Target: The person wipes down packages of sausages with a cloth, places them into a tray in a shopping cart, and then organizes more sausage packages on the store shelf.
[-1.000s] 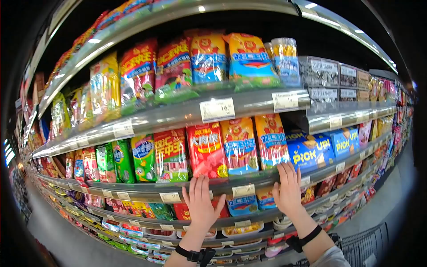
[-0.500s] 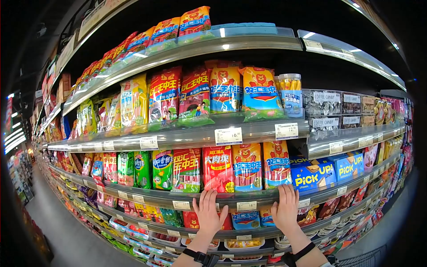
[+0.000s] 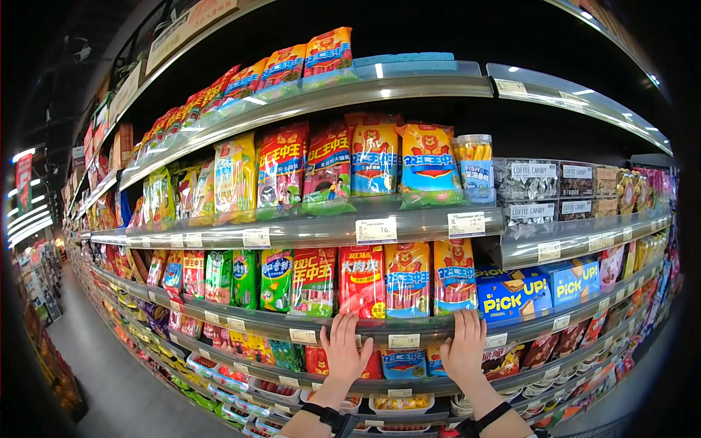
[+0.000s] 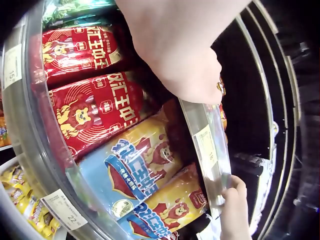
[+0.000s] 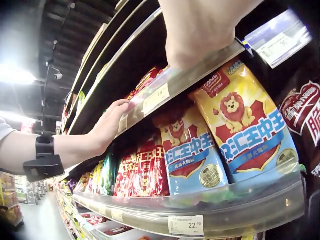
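My left hand (image 3: 343, 354) rests on the front edge of a shelf (image 3: 372, 328), its fingers extended up over the lip and the thumb out to the side. To the right, my right hand (image 3: 465, 350) touches the same lip with fingers pointing up. Just behind the left fingertips stands a red snack bag (image 3: 361, 281). Two yellow-and-blue sausage bags with a lion picture, one in the middle (image 3: 407, 285) and one behind the right fingers (image 3: 456, 274), stand beside it. In the left wrist view the right hand's fingers (image 4: 235, 192) lie on the shelf lip.
Blue biscuit boxes (image 3: 515, 296) sit right of the bags. On the shelf above are more sausage bags (image 3: 431, 164), a clear jar (image 3: 476, 168) and coffee candy boxes (image 3: 533, 179). Price tags (image 3: 376, 230) line the edges. A grey aisle floor (image 3: 124, 358) runs along the left.
The head view has tilted up, bringing the top shelf's bags into sight and dropping the cart nearly out of frame. Both hands stay on the shelf edge.
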A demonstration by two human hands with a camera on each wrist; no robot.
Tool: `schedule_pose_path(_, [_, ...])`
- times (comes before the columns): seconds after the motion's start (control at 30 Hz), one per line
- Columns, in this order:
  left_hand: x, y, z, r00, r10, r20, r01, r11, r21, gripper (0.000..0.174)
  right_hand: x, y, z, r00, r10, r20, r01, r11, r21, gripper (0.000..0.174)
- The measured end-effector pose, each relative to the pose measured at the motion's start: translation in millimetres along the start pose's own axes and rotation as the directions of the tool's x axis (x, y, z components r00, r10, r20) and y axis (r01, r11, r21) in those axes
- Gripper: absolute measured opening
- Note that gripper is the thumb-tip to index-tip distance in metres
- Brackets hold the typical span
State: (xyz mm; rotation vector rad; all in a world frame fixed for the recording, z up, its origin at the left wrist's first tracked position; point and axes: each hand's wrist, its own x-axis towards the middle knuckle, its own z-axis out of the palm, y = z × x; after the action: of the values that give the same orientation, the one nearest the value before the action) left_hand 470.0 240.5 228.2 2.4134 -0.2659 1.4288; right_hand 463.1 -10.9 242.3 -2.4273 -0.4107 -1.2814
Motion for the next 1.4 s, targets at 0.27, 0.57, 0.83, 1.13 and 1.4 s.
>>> schedule_pose_path(0.27, [-0.9,3.3,0.0,1.000,-0.014,0.005,0.014,1.000,-0.008,0.056,-2.8,5.6,3.0,1.000,-0.017,-0.002,0.017,1.000,-0.004,0.064])
schedule_pose_path(0.57, [-3.0,4.5,3.9,1.000,-0.016,-0.018,0.016,1.000,0.005,0.056,-2.7,6.2,2.2,1.000,-0.010,-0.020,0.011,0.999,0.031,0.065])
schedule_pose_path(0.83, [-2.5,2.8,6.9,1.000,-0.016,-0.026,0.016,1.000,0.009,0.056,-2.5,4.8,2.0,0.999,-0.022,-0.030,0.022,1.000,0.005,0.062])
schedule_pose_path(1.13, [-1.4,-3.4,1.8,1.000,-0.007,0.018,0.007,1.000,-0.008,0.055,-0.2,-6.8,7.5,0.999,0.031,-0.043,-0.032,0.999,-0.013,0.062])
schedule_pose_path(1.4, [-2.5,-5.6,-1.6,0.999,0.008,0.034,-0.007,1.000,-0.028,0.055,0.4,-14.3,4.9,0.998,0.038,-0.055,-0.041,0.998,-0.039,0.061])
